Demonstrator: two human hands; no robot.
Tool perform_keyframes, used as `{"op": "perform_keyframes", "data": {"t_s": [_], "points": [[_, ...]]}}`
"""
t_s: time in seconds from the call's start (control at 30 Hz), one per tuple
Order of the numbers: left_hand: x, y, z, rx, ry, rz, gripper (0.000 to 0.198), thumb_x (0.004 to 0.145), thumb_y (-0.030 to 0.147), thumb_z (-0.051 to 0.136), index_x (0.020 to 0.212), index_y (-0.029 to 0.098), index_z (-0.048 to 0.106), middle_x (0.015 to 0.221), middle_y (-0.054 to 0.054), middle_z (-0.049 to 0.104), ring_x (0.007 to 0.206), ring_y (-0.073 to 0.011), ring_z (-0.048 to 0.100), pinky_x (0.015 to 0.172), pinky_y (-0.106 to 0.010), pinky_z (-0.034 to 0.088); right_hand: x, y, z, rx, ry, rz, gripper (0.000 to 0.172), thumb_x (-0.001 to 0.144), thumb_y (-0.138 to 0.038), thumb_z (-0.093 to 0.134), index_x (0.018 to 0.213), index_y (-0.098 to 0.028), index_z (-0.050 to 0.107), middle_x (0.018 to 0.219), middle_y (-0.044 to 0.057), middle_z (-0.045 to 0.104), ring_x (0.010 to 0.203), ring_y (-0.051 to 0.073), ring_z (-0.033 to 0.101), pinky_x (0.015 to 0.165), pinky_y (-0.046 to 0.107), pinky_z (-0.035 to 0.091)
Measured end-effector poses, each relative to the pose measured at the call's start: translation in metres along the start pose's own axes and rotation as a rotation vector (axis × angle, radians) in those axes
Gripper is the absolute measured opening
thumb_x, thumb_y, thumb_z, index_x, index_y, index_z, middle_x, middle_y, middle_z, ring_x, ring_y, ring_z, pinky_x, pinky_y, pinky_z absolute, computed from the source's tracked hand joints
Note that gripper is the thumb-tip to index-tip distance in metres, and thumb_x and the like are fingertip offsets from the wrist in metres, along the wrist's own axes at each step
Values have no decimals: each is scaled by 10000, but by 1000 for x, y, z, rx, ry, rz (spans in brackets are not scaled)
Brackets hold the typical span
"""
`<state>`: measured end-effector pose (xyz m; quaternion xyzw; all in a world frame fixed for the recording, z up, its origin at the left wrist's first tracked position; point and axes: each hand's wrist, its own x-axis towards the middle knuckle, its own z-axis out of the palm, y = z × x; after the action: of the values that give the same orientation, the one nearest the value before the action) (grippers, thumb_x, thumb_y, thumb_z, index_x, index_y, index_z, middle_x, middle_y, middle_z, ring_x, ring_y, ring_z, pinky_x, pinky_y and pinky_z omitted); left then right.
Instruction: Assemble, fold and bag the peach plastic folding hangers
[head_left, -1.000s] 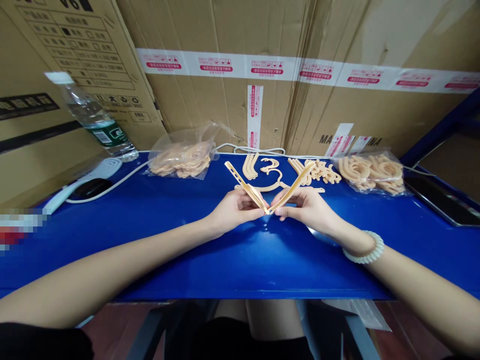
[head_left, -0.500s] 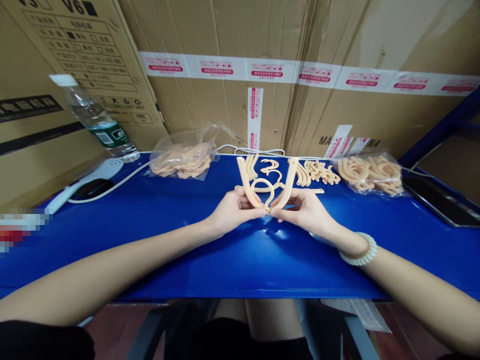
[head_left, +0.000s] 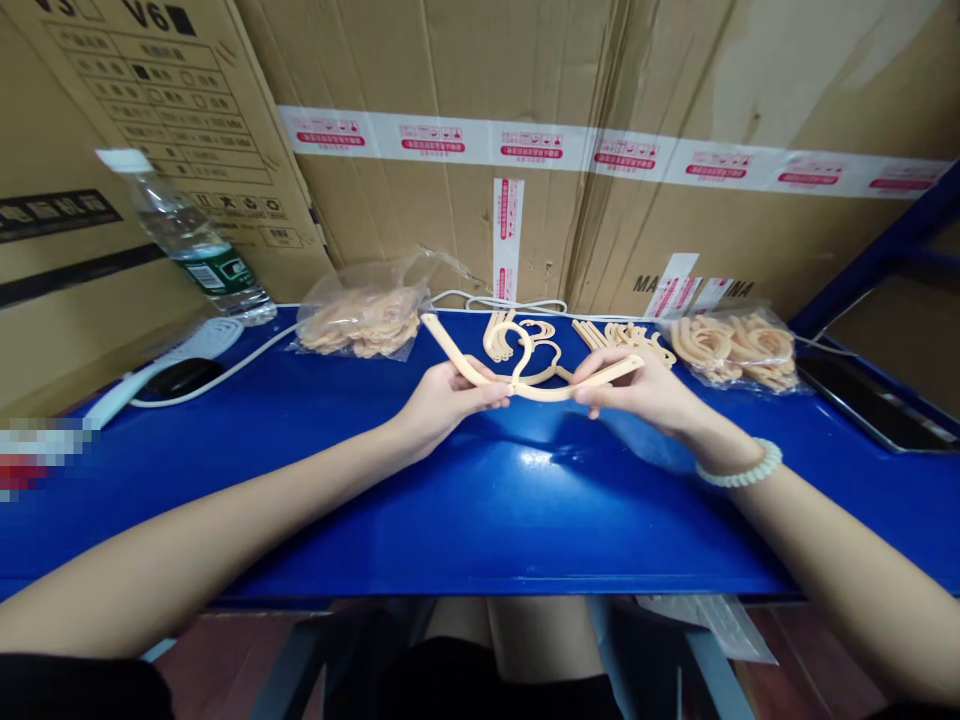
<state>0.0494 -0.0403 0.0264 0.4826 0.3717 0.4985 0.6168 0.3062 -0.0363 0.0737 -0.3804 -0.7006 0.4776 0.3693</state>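
Between my hands is a beige plastic clothes hanger [head_left: 551,395], its hook curling up near the middle and its two arms spread wide. My left hand [head_left: 442,405] is closed around the left arm, close to the base of the hook. My right hand [head_left: 649,390] pinches the other arm, whose end points up and to the right. Just behind, partly hidden, another hanger [head_left: 556,356] lies on the blue table [head_left: 480,510]. Loose beige arm pieces [head_left: 496,340] and hook pieces [head_left: 541,327] lie beyond it.
Clear bags of beige parts sit at back left [head_left: 360,322] and back right [head_left: 739,348]. A water bottle [head_left: 199,250], a hairbrush [head_left: 172,355] and a black object [head_left: 180,377] are at left. A phone [head_left: 874,400] lies at right. Cardboard boxes [head_left: 427,220] stand behind.
The hanger's arms have swung from a narrow upright V to a wide, flatter spread. My hands have moved apart, and its hook has shifted left and up.
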Motion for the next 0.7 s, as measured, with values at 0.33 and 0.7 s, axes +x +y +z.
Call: {"op": "perform_keyframes", "data": {"t_s": [0.33, 0.7], "points": [[14, 8, -15, -95, 99, -75, 163, 712, 115, 849, 820, 109, 727, 807, -48, 730, 773, -122, 706, 850, -262, 584, 4, -3, -59, -723, -49, -137, 146, 736, -365, 810, 767, -224, 788, 729, 27, 757, 657, 195, 675, 631, 296, 497], [28, 7, -43, 738, -32, 395, 195, 785, 352, 778, 846, 178, 715, 864, -58, 752, 825, -200, 680, 812, -338, 533, 7, 6, -85, -1055, -159, -95, 45, 706, -246, 729, 705, -210, 757, 681, 19, 707, 597, 168, 606, 602, 284, 430]]}}
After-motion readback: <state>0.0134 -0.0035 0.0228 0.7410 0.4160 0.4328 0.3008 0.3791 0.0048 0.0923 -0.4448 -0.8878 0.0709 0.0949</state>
